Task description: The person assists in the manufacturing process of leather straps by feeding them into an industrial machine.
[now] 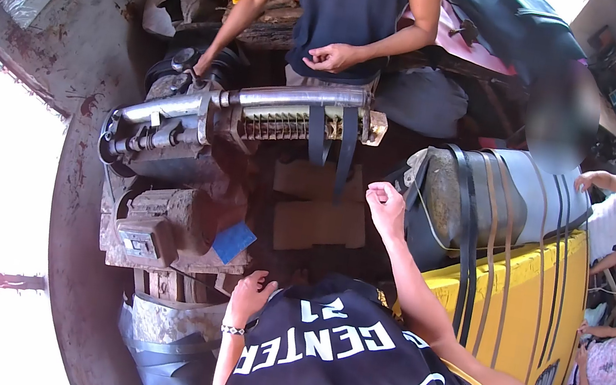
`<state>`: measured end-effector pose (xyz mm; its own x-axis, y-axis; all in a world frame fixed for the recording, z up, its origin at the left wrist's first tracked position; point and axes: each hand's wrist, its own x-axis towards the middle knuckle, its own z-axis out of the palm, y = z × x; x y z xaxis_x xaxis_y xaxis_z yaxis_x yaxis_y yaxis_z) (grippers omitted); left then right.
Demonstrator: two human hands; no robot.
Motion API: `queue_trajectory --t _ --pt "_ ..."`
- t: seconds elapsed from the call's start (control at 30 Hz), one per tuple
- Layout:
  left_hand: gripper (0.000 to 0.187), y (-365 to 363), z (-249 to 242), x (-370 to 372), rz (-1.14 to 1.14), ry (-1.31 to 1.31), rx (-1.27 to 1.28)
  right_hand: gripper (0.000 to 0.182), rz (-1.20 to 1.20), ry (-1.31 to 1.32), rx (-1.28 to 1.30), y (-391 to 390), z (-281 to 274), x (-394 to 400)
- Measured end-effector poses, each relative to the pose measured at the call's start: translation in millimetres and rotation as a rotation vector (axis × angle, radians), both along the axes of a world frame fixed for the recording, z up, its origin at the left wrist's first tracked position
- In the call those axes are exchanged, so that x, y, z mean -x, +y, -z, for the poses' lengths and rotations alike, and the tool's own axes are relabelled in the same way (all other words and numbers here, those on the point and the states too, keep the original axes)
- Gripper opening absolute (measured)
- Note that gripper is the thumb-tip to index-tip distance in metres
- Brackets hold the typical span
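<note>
My right hand is raised between the machine and the yellow surface, its fingers curled in and nothing visible in them. Near the machine's base, beside my jersey, my left hand has loosely bent fingers, slightly apart, and holds nothing visible. Beyond my hands lies a machine with a long metal roller and a coil spring. Two dark strips hang over its right end. A blue piece rests on the machine's lower part, just above my left hand.
Across the machine stands a person in a dark sleeveless shirt, one hand at its left end. Long strips drape over a grey roll and yellow surface at right. Cardboard lies below. Two other people are at far right.
</note>
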<state>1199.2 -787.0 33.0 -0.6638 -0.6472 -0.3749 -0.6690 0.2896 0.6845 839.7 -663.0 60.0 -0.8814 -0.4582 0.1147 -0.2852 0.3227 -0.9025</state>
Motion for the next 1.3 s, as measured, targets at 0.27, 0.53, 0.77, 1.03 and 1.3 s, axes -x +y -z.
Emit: queue_trajectory --t 0.27,0.53,0.77,1.03,1.3 --pt "0.052 -19.4 8.5 21.3 0.166 0.057 -0.060 0.020 0.030 0.001 0.034 -9.4 -18.7 -8.7" --pt "0.045 -43.2 -2.7 30.3 0.184 0.135 -0.213 0.039 -0.080 -0.090 0.033 -31.2 -10.8 -0.7" --pt "0.044 -40.6 -12.8 36.3 0.038 0.159 -0.120 0.041 -0.015 -0.031 0.172 -70.9 18.1 14.0" --pt "0.045 -4.5 -10.6 46.6 0.047 0.172 -0.202 0.022 -0.040 -0.037 0.222 -65.4 22.0 11.5" --pt "0.047 -17.0 5.1 47.7 0.075 0.090 -0.146 0.020 -0.081 -0.085 0.090 -15.7 7.2 -31.6"
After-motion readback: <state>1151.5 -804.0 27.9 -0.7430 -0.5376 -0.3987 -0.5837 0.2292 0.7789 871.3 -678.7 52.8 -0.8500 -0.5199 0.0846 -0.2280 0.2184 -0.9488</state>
